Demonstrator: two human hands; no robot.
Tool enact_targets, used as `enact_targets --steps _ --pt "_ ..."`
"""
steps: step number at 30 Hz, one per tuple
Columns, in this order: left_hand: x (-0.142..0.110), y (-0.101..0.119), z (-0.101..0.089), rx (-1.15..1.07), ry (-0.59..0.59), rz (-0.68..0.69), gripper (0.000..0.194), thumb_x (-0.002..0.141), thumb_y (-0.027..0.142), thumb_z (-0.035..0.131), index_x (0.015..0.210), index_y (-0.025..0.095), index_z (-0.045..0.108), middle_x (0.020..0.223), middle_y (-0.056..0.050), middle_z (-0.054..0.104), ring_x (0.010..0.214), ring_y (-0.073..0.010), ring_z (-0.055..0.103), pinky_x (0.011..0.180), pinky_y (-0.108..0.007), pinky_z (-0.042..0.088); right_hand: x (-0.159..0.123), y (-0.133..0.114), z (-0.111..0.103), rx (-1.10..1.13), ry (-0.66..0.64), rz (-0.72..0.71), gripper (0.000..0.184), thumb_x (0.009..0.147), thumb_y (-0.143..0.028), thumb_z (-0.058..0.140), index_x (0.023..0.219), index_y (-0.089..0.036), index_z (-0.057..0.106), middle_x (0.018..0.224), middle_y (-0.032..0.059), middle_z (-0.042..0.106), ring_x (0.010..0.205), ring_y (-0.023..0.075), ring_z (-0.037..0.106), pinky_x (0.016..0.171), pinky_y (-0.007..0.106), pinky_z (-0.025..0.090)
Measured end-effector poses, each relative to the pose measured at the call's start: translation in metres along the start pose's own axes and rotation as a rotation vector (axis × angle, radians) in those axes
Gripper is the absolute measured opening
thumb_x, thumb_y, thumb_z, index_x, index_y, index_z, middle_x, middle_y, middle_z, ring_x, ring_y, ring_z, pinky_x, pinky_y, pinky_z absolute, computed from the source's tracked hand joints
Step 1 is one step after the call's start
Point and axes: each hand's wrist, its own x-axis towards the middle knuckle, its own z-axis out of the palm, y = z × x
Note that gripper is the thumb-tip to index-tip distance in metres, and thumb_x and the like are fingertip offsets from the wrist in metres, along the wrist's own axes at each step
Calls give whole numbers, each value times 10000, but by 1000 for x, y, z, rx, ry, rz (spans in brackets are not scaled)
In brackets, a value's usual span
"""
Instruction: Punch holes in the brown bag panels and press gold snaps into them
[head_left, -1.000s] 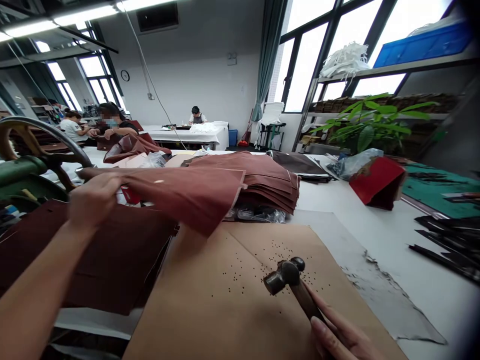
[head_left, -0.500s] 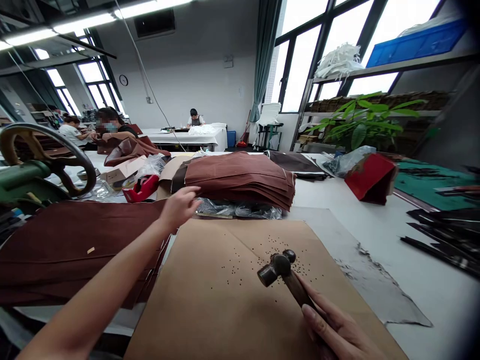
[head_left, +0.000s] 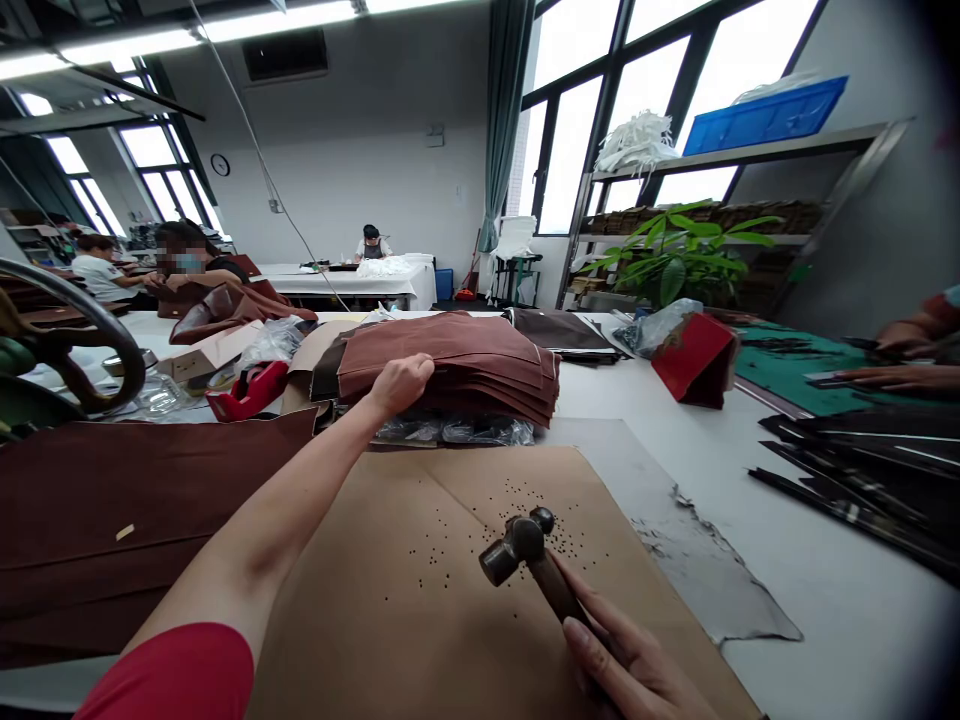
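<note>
Right hand clenched on ball-peen hammer, left hand on leather stack

The right hand gripped the hammer's wooden handle, its head hanging over kraft paper scattered with dark specks. The left lay open on the reddish-brown stack, a dark leather sheet beside that arm

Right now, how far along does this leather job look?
Seemingly done: the dark brown leather panels lying flat at left. In hand: the right hand holds a ball-peen hammer above small dark specks on kraft paper. Seemingly left: the stacked brown leather panels under the left hand.
</note>
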Motion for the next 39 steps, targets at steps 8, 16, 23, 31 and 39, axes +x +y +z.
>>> enact_targets --steps 8,16,23,31,39 --pt "-45 54 -127 125 315 222 179 916 89 446 847 179 585 1191 -75 697 968 -200 680 766 -289 492 -10 21 -6 203 53 -176 732 935 -557 578 1557 -280 312 634 -70 417 445 82 415 427 206 399" --pt "-197 160 -133 -520 -329 56 232 970 231 457 842 163 639 897 -61 704 829 -175 655 781 -289 511 -49 7 -9 353 184 -559 525 967 -381 578 1467 -287 449 658 -41 500 427 84 386 448 263 441" --pt "-178 166 -91 -1295 -228 -469 386 995 446 482 1015 118 684 890 -86 710 809 -169 686 762 -271 562 -9 10 10 83 44 -275 654 934 -437 631 1529 -340 378 721 -60 506 502 74 476 562 278 576" --pt "-197 173 -82 -1410 -301 -507 329 972 421 546 991 117 670 844 -81 714 773 -170 701 712 -279 607 -9 13 10 19 9 -263 669 939 -455 618 1542 -334 354 715 -63 494 517 71 452 602 284 597" --pt "-195 176 -83 -1211 -238 -341 299 1013 337 475 892 136 660 827 -52 691 714 -122 644 700 -239 548 -9 11 15 -91 47 -271 682 946 -466 590 1555 -286 339 707 -53 526 500 90 478 596 318 605"
